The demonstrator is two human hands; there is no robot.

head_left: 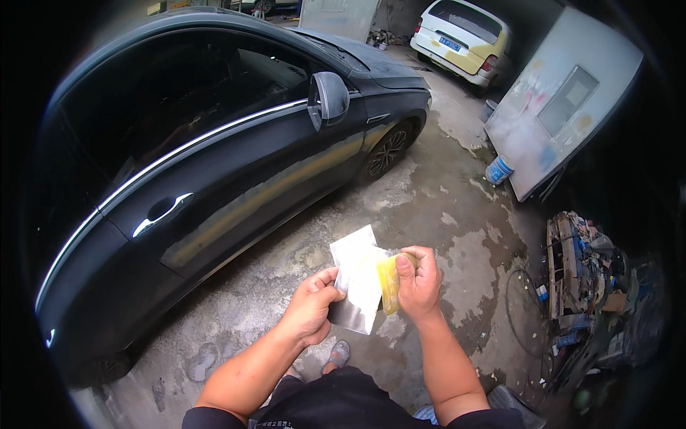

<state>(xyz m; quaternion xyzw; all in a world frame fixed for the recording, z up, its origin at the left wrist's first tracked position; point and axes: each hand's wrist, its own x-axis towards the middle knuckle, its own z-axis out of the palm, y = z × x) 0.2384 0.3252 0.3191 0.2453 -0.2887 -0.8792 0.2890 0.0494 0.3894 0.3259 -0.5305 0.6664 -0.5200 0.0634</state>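
My left hand (pixel 314 307) grips a silvery white sheet (pixel 354 314) by its left side, thumb over the front. My right hand (pixel 418 286) is closed round a yellow translucent block (pixel 388 282) that sits against the sheet's right side at chest height. Left of my hands stands a dark car (pixel 136 272) with a dull sanded streak (pixel 236 222) of yellowish and grey along its doors.
A white van (pixel 457 39) with yellow patches stands behind the car. A pale panel (pixel 539 129) leans at the upper right beside a blue bucket (pixel 499 171). Scrap parts and a hose are piled at the right (pixel 586 272). The concrete floor (pixel 471 307) is stained.
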